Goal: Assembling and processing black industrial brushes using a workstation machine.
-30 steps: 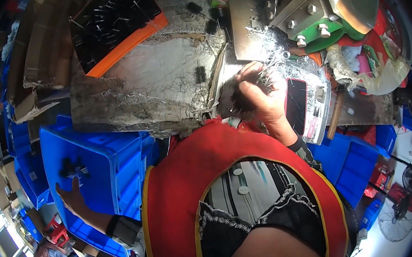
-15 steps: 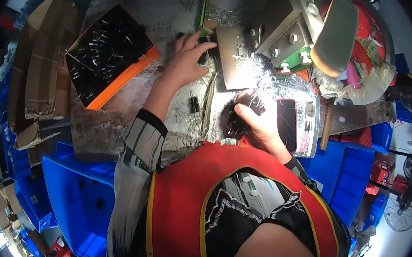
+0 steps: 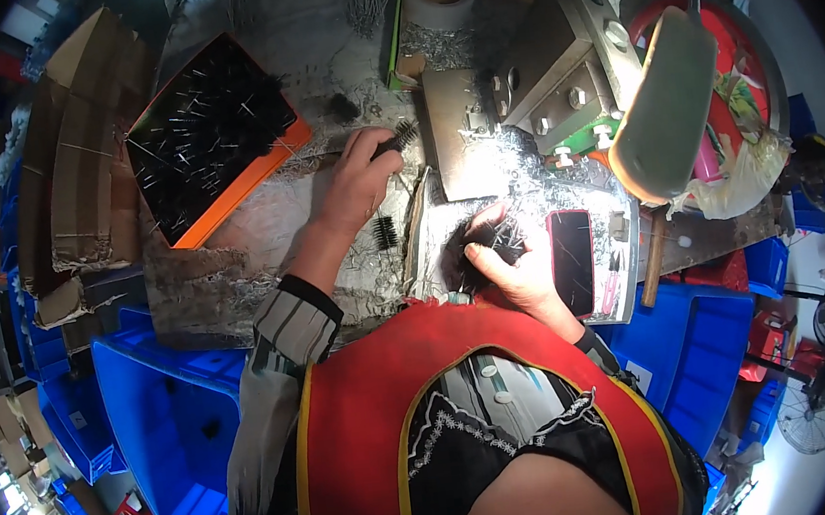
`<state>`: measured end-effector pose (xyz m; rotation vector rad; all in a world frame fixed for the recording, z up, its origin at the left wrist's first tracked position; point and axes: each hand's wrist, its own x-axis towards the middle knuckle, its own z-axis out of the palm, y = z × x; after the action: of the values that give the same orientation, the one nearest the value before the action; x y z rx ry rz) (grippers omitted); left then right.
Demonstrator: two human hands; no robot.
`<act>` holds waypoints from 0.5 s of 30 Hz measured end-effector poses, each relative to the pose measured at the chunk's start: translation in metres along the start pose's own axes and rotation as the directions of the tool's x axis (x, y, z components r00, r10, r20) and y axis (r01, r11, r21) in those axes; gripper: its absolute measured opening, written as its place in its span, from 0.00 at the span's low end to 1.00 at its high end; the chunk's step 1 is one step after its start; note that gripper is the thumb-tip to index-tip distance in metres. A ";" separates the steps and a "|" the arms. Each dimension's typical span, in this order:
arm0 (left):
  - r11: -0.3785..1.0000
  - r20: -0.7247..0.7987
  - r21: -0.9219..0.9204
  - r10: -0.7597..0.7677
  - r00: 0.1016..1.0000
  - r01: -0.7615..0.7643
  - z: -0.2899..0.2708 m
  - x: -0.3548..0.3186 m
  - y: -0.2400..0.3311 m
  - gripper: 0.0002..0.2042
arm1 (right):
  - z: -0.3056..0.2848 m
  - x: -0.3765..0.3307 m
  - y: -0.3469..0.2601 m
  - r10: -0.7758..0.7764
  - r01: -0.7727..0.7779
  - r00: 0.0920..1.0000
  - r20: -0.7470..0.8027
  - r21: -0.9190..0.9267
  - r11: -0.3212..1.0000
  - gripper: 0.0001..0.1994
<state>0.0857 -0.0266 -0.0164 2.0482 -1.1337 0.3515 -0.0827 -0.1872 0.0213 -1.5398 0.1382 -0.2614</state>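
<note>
My left hand (image 3: 362,180) is closed on a small black bristle brush (image 3: 406,137), whose bristled end sticks out past the fingers. Under the bright light, my right hand (image 3: 523,274) is closed round a bunch of dark bristle brushes (image 3: 503,238) with thin shiny stems. Its fingers partly hide them. Just below my left hand, a loose black brush (image 3: 385,232) lies on the worn table; a dark bristly clump (image 3: 342,109) rests farther off. To the left stands an orange-sided box (image 3: 268,174) full of black brushes with metal stems.
A metal press-like machine (image 3: 552,57) stands at the right beside a metal plate (image 3: 456,142). A lamp head (image 3: 668,105) hangs close over that side. Near my right hand lie a dark phone-like slab (image 3: 573,259) and a wooden handle (image 3: 654,257). A blue bin (image 3: 164,424) stands at the lower left.
My left hand has drawn back toward me from beside the metal plate. Its spread fingers have closed on a black brush. My right hand stays nearly in place with its bunch.
</note>
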 end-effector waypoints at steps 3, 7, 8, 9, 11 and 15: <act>0.999 -0.058 -0.010 0.036 0.998 -0.036 -0.007 -0.006 0.010 0.08 | -0.001 -0.006 0.005 0.081 -0.077 0.996 -0.037 0.093 0.993 0.12; 0.995 -0.068 -0.082 -0.067 0.995 0.061 -0.011 -0.014 0.017 0.09 | 0.003 -0.004 0.010 0.066 -0.062 0.996 -0.062 0.057 0.996 0.12; 0.994 -0.070 -0.083 -0.081 0.994 0.076 -0.012 -0.015 0.019 0.09 | 0.004 -0.004 0.010 0.061 -0.056 0.994 -0.087 0.066 0.996 0.12; 0.994 -0.070 -0.085 -0.081 0.994 0.075 -0.014 -0.014 0.022 0.09 | 0.005 -0.004 0.010 0.057 -0.049 0.992 -0.112 0.075 0.996 0.12; 0.977 -0.046 -0.179 -0.125 0.991 0.115 -0.020 -0.010 0.029 0.09 | 0.008 -0.005 0.007 0.077 -0.067 0.990 -0.116 0.089 0.994 0.12; 0.922 -0.023 -0.350 -0.184 0.983 0.164 -0.024 -0.006 0.040 0.09 | 0.017 0.005 0.004 0.041 -0.047 0.998 -0.052 -0.114 0.992 0.13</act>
<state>0.0530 -0.0182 0.0163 1.7964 -0.8988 0.1075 -0.0733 -0.1725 0.0183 -1.6434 0.2293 -0.2607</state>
